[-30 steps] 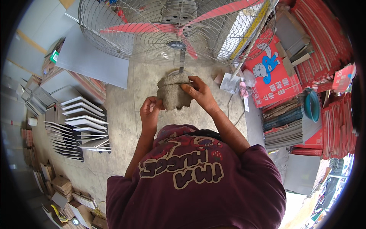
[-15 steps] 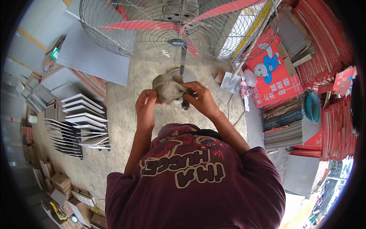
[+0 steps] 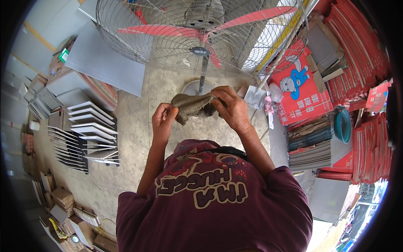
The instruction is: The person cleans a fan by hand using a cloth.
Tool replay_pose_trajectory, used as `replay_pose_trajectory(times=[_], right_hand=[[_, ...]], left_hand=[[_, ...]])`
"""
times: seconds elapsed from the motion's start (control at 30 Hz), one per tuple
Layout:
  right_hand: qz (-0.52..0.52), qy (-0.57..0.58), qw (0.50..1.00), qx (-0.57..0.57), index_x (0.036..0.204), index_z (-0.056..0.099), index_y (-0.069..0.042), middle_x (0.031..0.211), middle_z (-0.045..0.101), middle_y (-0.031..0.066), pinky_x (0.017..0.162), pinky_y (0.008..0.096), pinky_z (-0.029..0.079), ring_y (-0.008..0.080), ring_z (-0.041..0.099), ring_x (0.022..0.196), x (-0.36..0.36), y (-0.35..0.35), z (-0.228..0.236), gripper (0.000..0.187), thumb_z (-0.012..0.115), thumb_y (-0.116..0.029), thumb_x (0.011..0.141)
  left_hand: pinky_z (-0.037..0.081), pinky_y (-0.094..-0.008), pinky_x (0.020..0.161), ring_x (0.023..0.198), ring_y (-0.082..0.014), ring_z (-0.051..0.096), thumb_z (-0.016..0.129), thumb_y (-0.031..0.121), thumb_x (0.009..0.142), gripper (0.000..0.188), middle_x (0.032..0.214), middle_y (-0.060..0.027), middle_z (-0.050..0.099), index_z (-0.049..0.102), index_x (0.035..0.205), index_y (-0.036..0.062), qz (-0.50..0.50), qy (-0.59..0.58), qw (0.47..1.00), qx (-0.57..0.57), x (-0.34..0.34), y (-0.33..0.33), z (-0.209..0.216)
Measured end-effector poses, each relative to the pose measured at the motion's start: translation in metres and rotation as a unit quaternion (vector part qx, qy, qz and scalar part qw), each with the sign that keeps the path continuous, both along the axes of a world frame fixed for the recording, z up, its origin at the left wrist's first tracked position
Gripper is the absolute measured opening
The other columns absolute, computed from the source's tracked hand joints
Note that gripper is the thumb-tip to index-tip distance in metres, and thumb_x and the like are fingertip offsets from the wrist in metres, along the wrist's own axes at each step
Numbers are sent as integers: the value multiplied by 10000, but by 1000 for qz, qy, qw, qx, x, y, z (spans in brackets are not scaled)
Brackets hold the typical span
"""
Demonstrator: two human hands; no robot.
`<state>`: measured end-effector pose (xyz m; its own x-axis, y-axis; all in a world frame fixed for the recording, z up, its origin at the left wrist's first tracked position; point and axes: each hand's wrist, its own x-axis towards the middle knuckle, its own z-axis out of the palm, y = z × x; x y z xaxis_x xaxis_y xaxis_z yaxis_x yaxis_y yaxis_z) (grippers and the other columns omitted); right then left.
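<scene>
A dirty grey-brown cloth [image 3: 192, 106] is stretched between my two hands in front of my chest. My left hand [image 3: 163, 119] pinches its left end. My right hand [image 3: 231, 107] grips its right end, fingers curled over the fabric. Just beyond the cloth stands a large pedestal fan [image 3: 201, 31] with a wire cage and red blades, its round base [image 3: 195, 87] on the concrete floor.
Grey tiles [image 3: 90, 130] stand in a rack at the left, with larger grey slabs [image 3: 105, 63] leaning behind. Red cartons [image 3: 300, 86] and stacked red boxes [image 3: 369, 126] fill the right side. A teal bowl [image 3: 343, 124] sits among them. Cardboard boxes [image 3: 67, 210] lie lower left.
The cloth went from hanging spread open, to bunched between both hands, to pulled flat between them. Both hands shifted slightly right and down.
</scene>
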<state>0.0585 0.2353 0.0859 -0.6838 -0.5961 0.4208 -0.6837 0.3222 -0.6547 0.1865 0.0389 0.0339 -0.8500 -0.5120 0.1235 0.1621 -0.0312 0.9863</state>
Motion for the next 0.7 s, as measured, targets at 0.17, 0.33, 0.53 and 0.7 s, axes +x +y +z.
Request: replay_pose_trajectory(times=[0.17, 0.33, 0.53, 0.7], right_hand=[[-16, 93, 995, 24, 947, 626, -80, 969, 624, 52, 704, 363, 502, 274, 605, 852, -4, 1, 6, 192, 639, -195, 794], [-28, 15, 999, 43, 945, 619, -62, 923, 623, 88, 702, 373, 493, 302, 603, 833, 0, 4, 14, 195, 620, -198, 804], [23, -163, 985, -54, 961, 607, -28, 870, 614, 136, 704, 341, 482, 300, 608, 786, 6, 5, 9, 239, 584, -243, 861], [54, -197, 977, -66, 949, 600, -25, 832, 608, 131, 683, 331, 480, 275, 607, 746, 15, 2, 13, 246, 581, -256, 867]], left_hand=[[370, -203, 657, 711, -56, 439, 638, 167, 878, 152, 754, 40, 488, 552, 848, 44, -7, -20, 1000, -23, -2, 2, 11], [365, -204, 663, 721, -50, 440, 638, 178, 880, 154, 765, 39, 503, 560, 854, 48, -14, -12, 1000, -12, -7, 6, 8], [404, -226, 698, 770, -73, 500, 645, 154, 870, 152, 839, 10, 563, 555, 914, 39, -69, -26, 996, 45, -14, 11, -9], [446, -288, 819, 897, -141, 568, 665, 89, 824, 322, 978, -50, 580, 493, 1090, 31, -158, -56, 986, 18, -14, 31, -18]])
